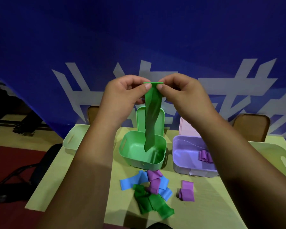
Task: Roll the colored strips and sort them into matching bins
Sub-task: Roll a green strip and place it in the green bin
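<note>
A long green strip [152, 116] hangs down from both hands, its lower end dangling over the open green bin [130, 156]. My left hand [122, 96] pinches the strip's top left corner and my right hand [180, 96] pinches the top right corner, high above the table. A purple bin [182, 156] to the right holds a rolled purple strip [205, 156]. On the table in front lies a pile of blue strips [127, 181], purple strips [154, 183] and green strips [149, 202]. A separate purple strip [186, 190] lies to the right of the pile.
The green bin's lid [161, 119] stands upright behind it. A pale green bin [71, 138] sits at the table's left rear and another pale bin [281, 156] at the right. Two wooden chair backs [251, 126] and a blue banner stand behind the yellow-green table [205, 212].
</note>
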